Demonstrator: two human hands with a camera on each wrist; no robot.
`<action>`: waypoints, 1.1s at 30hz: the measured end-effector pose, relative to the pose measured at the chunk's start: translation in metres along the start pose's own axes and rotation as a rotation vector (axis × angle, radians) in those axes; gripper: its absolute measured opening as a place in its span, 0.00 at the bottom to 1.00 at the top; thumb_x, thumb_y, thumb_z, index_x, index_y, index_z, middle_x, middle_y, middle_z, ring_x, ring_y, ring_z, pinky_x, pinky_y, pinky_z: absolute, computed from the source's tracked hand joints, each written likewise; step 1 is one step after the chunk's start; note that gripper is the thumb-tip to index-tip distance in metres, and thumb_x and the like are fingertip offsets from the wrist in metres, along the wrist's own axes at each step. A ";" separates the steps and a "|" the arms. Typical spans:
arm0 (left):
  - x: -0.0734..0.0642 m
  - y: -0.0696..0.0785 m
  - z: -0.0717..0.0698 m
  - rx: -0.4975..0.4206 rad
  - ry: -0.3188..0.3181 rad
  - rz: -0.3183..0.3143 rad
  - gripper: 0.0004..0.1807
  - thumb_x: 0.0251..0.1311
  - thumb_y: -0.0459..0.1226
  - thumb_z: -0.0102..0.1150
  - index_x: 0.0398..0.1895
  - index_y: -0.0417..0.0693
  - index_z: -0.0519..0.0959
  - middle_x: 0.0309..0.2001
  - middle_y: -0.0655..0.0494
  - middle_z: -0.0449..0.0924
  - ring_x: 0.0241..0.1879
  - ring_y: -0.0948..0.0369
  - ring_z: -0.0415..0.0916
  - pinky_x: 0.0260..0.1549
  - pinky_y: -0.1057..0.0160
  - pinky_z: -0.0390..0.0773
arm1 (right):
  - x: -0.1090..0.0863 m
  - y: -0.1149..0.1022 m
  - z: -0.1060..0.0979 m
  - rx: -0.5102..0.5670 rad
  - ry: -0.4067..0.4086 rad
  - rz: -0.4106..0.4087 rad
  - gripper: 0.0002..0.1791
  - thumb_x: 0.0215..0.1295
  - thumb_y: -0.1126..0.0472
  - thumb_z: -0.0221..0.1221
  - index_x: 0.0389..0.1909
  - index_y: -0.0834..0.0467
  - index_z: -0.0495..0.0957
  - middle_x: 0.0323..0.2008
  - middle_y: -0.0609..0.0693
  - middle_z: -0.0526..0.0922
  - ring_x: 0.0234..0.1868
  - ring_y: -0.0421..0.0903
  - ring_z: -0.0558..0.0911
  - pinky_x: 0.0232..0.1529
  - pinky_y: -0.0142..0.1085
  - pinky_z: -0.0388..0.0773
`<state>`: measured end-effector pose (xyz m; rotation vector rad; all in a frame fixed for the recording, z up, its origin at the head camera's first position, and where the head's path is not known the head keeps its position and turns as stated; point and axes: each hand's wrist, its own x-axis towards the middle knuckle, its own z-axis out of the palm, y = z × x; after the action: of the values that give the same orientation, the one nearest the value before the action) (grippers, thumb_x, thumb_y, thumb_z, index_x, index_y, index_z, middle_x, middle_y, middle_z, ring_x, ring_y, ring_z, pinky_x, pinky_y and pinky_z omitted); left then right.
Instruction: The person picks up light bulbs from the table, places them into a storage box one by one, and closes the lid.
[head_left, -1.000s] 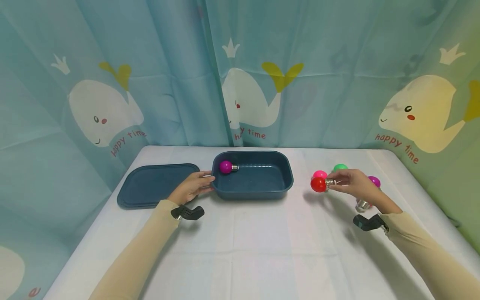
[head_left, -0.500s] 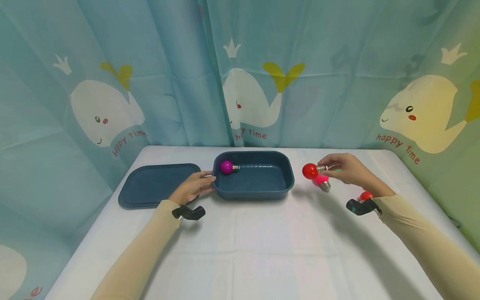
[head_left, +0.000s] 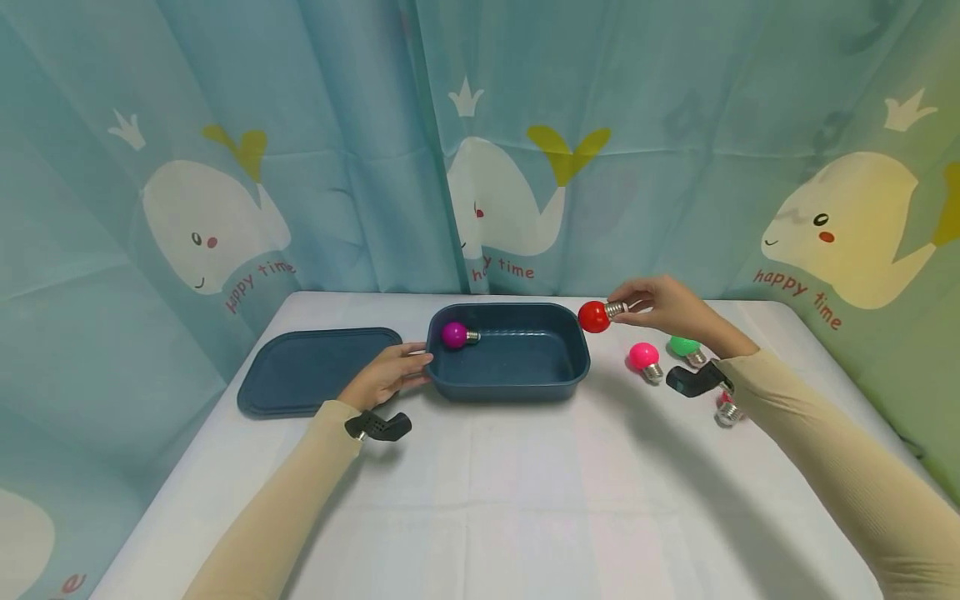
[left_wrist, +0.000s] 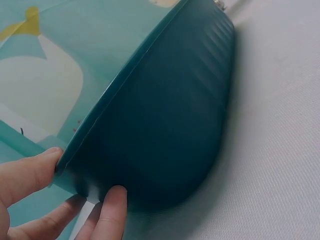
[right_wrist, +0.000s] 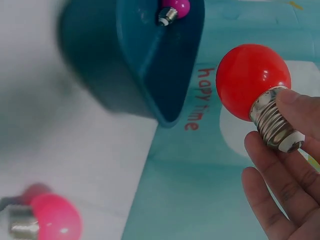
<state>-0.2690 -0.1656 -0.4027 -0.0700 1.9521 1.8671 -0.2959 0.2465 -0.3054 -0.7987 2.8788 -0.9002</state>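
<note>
My right hand pinches a red light bulb by its metal screw base, thumb on one side and fingers on the other. In the head view the bulb overlaps the right rim of a dark blue box, with its round end toward the box. My left hand rests against the box's left end, fingers fairly straight; in the left wrist view one fingertip is at the rim and others lie against the outer wall. Inside the box, at its left, lies a purple light bulb.
A dark blue lid lies flat left of the box. On the table's right are a pink bulb, a green bulb and a red bulb partly behind my right wrist. A whale-print curtain hangs behind the white table.
My right hand has lifted the red bulb and carried it left, from beside the other bulbs to the box's right rim. The left hand stays at the box.
</note>
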 end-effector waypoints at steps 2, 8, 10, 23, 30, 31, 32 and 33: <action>0.000 0.000 0.000 -0.002 0.001 -0.001 0.34 0.69 0.32 0.46 0.72 0.33 0.45 0.71 0.35 0.50 0.69 0.45 0.55 0.67 0.51 0.64 | 0.007 -0.005 0.001 0.006 -0.008 -0.016 0.16 0.55 0.66 0.66 0.45 0.64 0.80 0.40 0.59 0.85 0.41 0.53 0.84 0.47 0.45 0.83; 0.000 -0.001 0.000 0.007 0.001 0.002 0.33 0.69 0.32 0.45 0.72 0.34 0.46 0.71 0.35 0.51 0.69 0.45 0.56 0.66 0.52 0.64 | 0.029 -0.018 0.007 -0.009 -0.032 -0.047 0.13 0.56 0.65 0.65 0.43 0.61 0.81 0.37 0.56 0.85 0.39 0.51 0.84 0.46 0.46 0.83; 0.000 -0.001 0.000 0.012 0.001 0.005 0.32 0.69 0.32 0.44 0.72 0.34 0.46 0.71 0.35 0.51 0.68 0.45 0.57 0.66 0.52 0.64 | 0.037 -0.022 0.010 -0.012 -0.040 -0.062 0.12 0.56 0.65 0.65 0.42 0.62 0.81 0.37 0.56 0.85 0.39 0.51 0.84 0.45 0.46 0.83; 0.000 -0.001 -0.001 0.014 -0.006 0.012 0.32 0.69 0.33 0.45 0.72 0.34 0.47 0.71 0.36 0.52 0.67 0.47 0.59 0.66 0.52 0.65 | 0.074 -0.042 0.029 0.011 -0.084 -0.113 0.12 0.55 0.66 0.65 0.42 0.64 0.82 0.37 0.58 0.85 0.38 0.51 0.84 0.46 0.44 0.83; -0.001 0.000 -0.001 -0.003 -0.002 0.006 0.32 0.69 0.32 0.45 0.72 0.34 0.47 0.71 0.36 0.52 0.68 0.48 0.59 0.67 0.52 0.64 | 0.086 -0.049 0.041 0.026 -0.098 -0.127 0.13 0.55 0.66 0.65 0.42 0.64 0.82 0.40 0.59 0.85 0.40 0.51 0.84 0.47 0.45 0.83; -0.001 0.000 -0.001 -0.005 -0.001 0.005 0.32 0.69 0.32 0.45 0.72 0.34 0.48 0.71 0.36 0.53 0.67 0.48 0.59 0.67 0.52 0.64 | 0.088 -0.049 0.043 0.031 -0.098 -0.128 0.14 0.55 0.66 0.66 0.43 0.65 0.82 0.40 0.59 0.85 0.40 0.52 0.84 0.47 0.45 0.83; -0.001 0.000 -0.001 -0.005 0.001 0.005 0.32 0.69 0.32 0.45 0.72 0.34 0.48 0.70 0.36 0.53 0.67 0.48 0.59 0.67 0.52 0.64 | 0.090 -0.049 0.045 0.036 -0.099 -0.128 0.13 0.55 0.66 0.65 0.42 0.65 0.82 0.40 0.59 0.85 0.40 0.52 0.84 0.48 0.45 0.83; -0.001 -0.001 -0.001 -0.004 0.002 0.005 0.32 0.69 0.32 0.45 0.72 0.34 0.48 0.70 0.36 0.53 0.67 0.48 0.60 0.67 0.52 0.64 | 0.092 -0.050 0.047 0.046 -0.100 -0.126 0.13 0.55 0.66 0.66 0.42 0.65 0.82 0.40 0.59 0.85 0.41 0.52 0.84 0.48 0.45 0.83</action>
<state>-0.2683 -0.1668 -0.4030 -0.0683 1.9515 1.8752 -0.3452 0.1429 -0.3059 -1.0003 2.7378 -0.9060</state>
